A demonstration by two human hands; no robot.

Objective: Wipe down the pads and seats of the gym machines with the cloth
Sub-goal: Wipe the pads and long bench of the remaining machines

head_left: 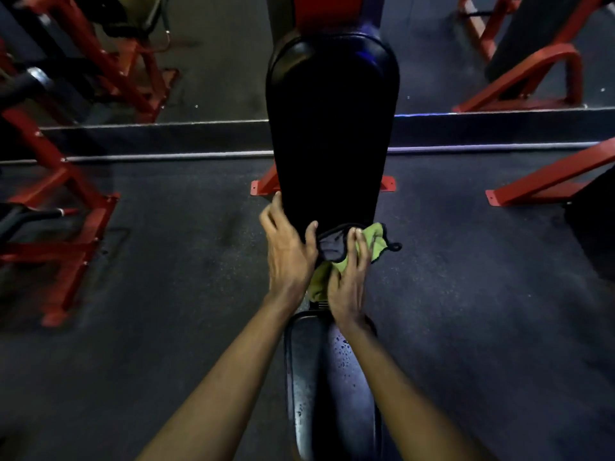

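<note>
A long black back pad (329,128) of a bench runs away from me, and its black seat pad (332,377) lies below it, speckled with droplets. A green cloth with a dark edge (372,239) lies bunched at the back pad's near end. My right hand (349,281) presses on the cloth with its fingers spread over it. My left hand (288,251) grips the left edge of the back pad, thumb on top next to the cloth.
Red steel machine frames (76,207) stand to the left, and another red frame (545,181) to the right. A red base foot (263,186) sits under the bench. Dark rubber floor surrounds the bench; a mirror (199,61) lines the wall ahead.
</note>
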